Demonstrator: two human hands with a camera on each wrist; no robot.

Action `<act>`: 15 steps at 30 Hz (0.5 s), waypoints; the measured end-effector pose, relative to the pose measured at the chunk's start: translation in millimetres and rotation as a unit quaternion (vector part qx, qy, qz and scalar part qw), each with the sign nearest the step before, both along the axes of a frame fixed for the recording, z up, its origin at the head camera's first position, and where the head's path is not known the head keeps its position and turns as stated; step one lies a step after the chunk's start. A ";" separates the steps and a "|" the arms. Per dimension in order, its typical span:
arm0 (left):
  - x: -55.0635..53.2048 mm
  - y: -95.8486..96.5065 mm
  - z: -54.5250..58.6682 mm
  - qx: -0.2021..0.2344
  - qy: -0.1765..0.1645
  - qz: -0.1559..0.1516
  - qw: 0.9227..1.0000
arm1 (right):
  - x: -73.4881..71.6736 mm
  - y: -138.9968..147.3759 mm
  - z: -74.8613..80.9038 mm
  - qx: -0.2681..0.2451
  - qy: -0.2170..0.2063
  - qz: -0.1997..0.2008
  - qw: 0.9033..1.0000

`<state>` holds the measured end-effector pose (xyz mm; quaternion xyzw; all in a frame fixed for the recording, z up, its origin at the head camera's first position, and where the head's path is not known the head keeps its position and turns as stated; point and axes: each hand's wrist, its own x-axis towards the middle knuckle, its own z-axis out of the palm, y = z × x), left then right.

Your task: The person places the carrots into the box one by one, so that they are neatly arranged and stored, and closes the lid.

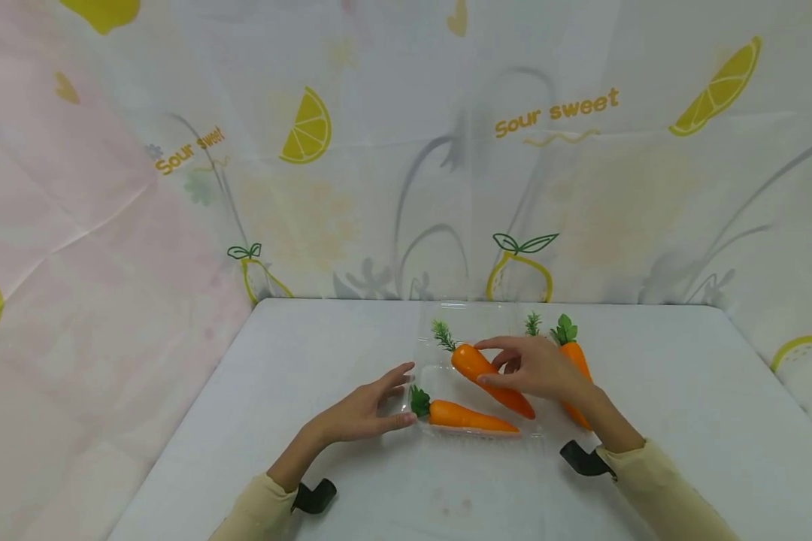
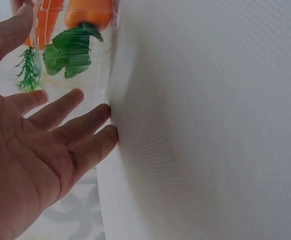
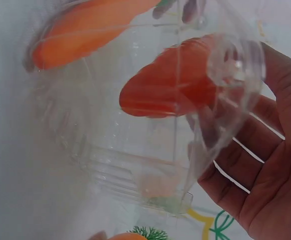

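A clear plastic box point(image 1: 425, 376) stands on the table with one toy carrot point(image 1: 470, 416) along its front wall, leafy top to the left. My right hand point(image 1: 537, 367) pinches a second carrot point(image 1: 490, 379) between thumb and fingers, tilted with its feathery top to the back left. In the right wrist view this held carrot point(image 3: 160, 82) shows through the clear plastic. At the box's left end is my left hand point(image 1: 362, 409), fingers spread and slightly bent, fingertips right at the wall. In the left wrist view its palm point(image 2: 30, 155) holds nothing.
Right of the box lies a leafy-topped carrot point(image 1: 577, 364), partly behind my right forearm. A feathery green top point(image 1: 532, 324) shows beyond my right hand. The white table point(image 1: 311, 338) ends at a lemon-printed cloth point(image 1: 392, 188) at the back.
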<state>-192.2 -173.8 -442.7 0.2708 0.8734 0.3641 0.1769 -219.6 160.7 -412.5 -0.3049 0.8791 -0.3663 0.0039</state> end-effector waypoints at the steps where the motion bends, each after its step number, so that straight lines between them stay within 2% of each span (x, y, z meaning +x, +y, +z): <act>1: -0.1 -0.1 -0.4 0.000 0.000 0.000 1.000 | 0.5 -1.7 -1.3 0.001 -0.002 0.003 1.000; 15: -0.3 0.2 -1.0 0.006 -0.003 0.000 1.000 | 6.3 -12.7 -14.2 0.047 -0.005 0.030 0.998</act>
